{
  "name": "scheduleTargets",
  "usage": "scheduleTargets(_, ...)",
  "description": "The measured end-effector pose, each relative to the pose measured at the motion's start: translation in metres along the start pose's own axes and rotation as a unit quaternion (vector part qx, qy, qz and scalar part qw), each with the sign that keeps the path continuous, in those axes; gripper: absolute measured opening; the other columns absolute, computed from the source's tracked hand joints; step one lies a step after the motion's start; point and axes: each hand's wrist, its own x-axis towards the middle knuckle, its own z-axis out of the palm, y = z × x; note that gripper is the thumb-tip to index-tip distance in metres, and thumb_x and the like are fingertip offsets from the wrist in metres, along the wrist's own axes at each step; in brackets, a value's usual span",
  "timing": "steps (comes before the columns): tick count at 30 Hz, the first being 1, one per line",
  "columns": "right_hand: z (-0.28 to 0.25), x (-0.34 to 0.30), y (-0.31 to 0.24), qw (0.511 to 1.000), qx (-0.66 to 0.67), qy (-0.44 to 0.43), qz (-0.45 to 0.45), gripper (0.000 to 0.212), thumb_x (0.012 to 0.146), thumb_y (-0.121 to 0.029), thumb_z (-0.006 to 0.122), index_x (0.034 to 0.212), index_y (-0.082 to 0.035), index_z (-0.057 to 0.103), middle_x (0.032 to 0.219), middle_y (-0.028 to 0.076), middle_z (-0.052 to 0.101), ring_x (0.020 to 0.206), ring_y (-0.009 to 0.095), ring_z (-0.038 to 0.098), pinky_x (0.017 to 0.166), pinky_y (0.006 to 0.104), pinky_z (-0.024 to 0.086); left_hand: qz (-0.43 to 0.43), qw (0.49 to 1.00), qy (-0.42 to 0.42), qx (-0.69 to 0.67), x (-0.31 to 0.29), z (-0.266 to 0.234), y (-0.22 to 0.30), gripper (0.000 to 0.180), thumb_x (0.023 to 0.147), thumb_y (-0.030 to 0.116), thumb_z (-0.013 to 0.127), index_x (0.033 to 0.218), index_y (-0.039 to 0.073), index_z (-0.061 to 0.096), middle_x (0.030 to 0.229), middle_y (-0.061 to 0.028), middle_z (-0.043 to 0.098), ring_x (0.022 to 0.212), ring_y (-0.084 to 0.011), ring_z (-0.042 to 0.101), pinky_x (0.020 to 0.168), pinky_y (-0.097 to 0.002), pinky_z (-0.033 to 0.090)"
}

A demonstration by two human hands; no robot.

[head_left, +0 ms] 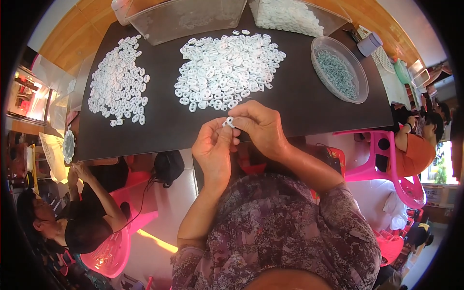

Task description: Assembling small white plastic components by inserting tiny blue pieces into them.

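Just off the table's near edge, my left hand (216, 145) and my right hand (261, 126) meet. Between their fingertips is a small white oval plastic piece (229, 122) with holes, pinched from both sides. Whether a second small part is in my fingers is hidden. Right beyond my hands lies a big heap of the same white oval pieces (224, 67). A smaller heap of white pieces (117, 79) spreads on the left of the dark table (159, 135). A round clear dish (363, 79) on the right holds many thin greenish metal pins (336, 72).
At the back stand a clear plastic bin (186, 24) and another bin filled with white pieces (290, 17). A grey cup (369, 44) is at the far right. People in pink chairs (113, 246) sit left and right; a dark bag (168, 167) hangs below the table's edge.
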Motion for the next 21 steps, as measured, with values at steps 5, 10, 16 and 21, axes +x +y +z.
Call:
scheduleTargets(5, -0.001, 0.001, -0.003, 0.995, 0.076, -0.010, 0.066, 0.006, 0.085, 0.002, 0.056, 0.088, 0.003, 0.061, 0.084, 0.004, 0.059, 0.073, 0.008, 0.056, 0.066, 0.0228, 0.048, -0.003, 1.000, -0.016, -0.015, 0.001, -0.001, 0.001, 0.014, 0.088, 0.006, 0.057, 0.098, -0.005, 0.057, 0.076, -0.0088, 0.063, 0.059, -0.0107, 0.057, 0.050, -0.0209, 0.045)
scheduleTargets(10, -0.003, 0.001, 0.001, 1.000, -0.004, -0.007, -0.008, 0.008, 0.085, 0.004, 0.055, 0.088, 0.002, 0.061, 0.081, 0.004, 0.058, 0.072, 0.008, 0.056, 0.066, 0.0232, 0.047, -0.011, 0.999, -0.028, -0.021, 0.001, -0.001, 0.003, 0.017, 0.088, 0.007, 0.057, 0.099, -0.005, 0.057, 0.077, -0.0094, 0.064, 0.060, -0.0115, 0.057, 0.051, -0.0216, 0.046)
scheduleTargets(16, -0.004, -0.001, -0.006, 0.999, 0.038, -0.007, 0.036, 0.007, 0.085, 0.004, 0.054, 0.088, 0.003, 0.061, 0.081, 0.004, 0.057, 0.070, 0.008, 0.056, 0.064, 0.0228, 0.047, 0.003, 0.998, -0.047, -0.031, 0.000, 0.002, -0.001, 0.022, 0.089, 0.008, 0.057, 0.105, -0.005, 0.054, 0.077, -0.0098, 0.063, 0.061, -0.0118, 0.057, 0.051, -0.0220, 0.046)
scheduleTargets(21, -0.008, -0.002, -0.012, 0.982, 0.148, -0.011, 0.115, 0.006, 0.085, 0.004, 0.054, 0.088, 0.004, 0.060, 0.080, 0.004, 0.057, 0.068, 0.008, 0.055, 0.062, 0.0226, 0.047, 0.016, 0.998, -0.063, -0.014, 0.000, 0.004, 0.000, 0.022, 0.088, 0.006, 0.057, 0.107, -0.006, 0.054, 0.075, -0.0090, 0.063, 0.061, -0.0114, 0.057, 0.051, -0.0218, 0.046)
